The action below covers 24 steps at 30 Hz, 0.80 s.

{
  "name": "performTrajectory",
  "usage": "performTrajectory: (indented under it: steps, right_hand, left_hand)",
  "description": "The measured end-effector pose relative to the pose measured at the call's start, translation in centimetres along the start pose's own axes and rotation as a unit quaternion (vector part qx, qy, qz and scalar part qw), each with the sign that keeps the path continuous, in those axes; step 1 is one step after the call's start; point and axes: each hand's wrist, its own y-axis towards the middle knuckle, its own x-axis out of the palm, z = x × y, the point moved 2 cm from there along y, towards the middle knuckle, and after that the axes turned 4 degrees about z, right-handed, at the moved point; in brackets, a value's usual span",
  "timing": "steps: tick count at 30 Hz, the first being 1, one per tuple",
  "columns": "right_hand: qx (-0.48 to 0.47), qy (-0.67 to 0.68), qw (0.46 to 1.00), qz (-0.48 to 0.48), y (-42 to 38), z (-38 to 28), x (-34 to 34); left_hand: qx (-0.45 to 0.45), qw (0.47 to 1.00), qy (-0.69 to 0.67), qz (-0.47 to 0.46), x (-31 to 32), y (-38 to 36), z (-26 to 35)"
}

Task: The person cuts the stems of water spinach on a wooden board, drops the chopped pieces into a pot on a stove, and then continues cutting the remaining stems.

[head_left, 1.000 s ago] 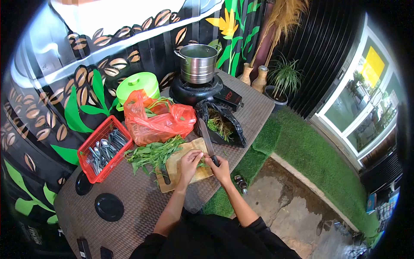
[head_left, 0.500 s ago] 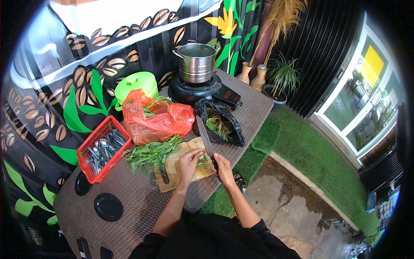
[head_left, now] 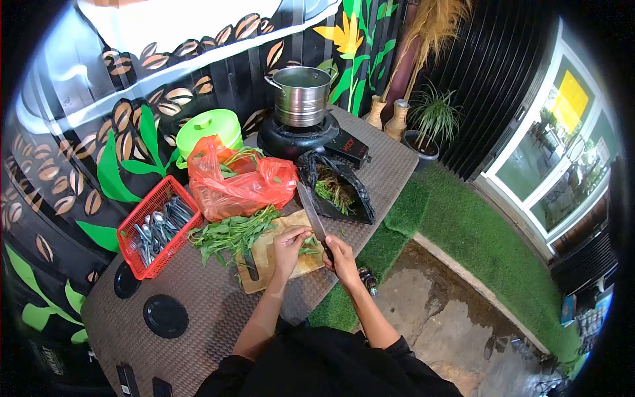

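My right hand point(head_left: 341, 257) is wrapped round the dark handle of a kitchen knife point(head_left: 311, 212). Its long blade points up and away, towards the black bag. Just left of the handle, my left hand point(head_left: 289, 247) has thumb and fingers pinched together; whatever lies in the pinch is too small to make out. Both hands are above a wooden cutting board point(head_left: 266, 278). Some cut green pieces point(head_left: 309, 250) lie on the board between them. A heap of leafy greens point(head_left: 231, 235) with long stems lies at the board's left side, partly over it.
Behind the board are a red plastic bag point(head_left: 235, 192) and a black bag point(head_left: 360, 208) of green trimmings. A steel pot point(head_left: 303, 99) sits on a black stove point(head_left: 281, 137), near a green lidded pot point(head_left: 210, 131). Left are a red cutlery basket point(head_left: 159, 266) and black plates point(head_left: 165, 316).
The knife blade has tipped slightly to the left. Both hands have otherwise stayed nearly in place, and nothing else has visibly moved.
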Motion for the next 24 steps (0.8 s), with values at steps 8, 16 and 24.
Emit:
performTrajectory:
  steps: [8,16,24]
  right_hand:
    - [-0.016,0.005,1.000,-0.021,-0.1,0.1,-0.3]
    - [-0.026,0.003,1.000,0.000,-0.2,0.5,-0.5]
    - [0.015,0.027,0.998,-0.062,-0.3,-0.5,-1.6]
  left_hand:
    - [-0.042,0.998,-0.015,-0.037,-0.3,0.0,0.4]
    - [-0.077,0.995,-0.025,-0.053,-0.2,0.1,-0.3]
    - [-0.100,0.988,-0.071,-0.094,-0.1,1.7,2.1]
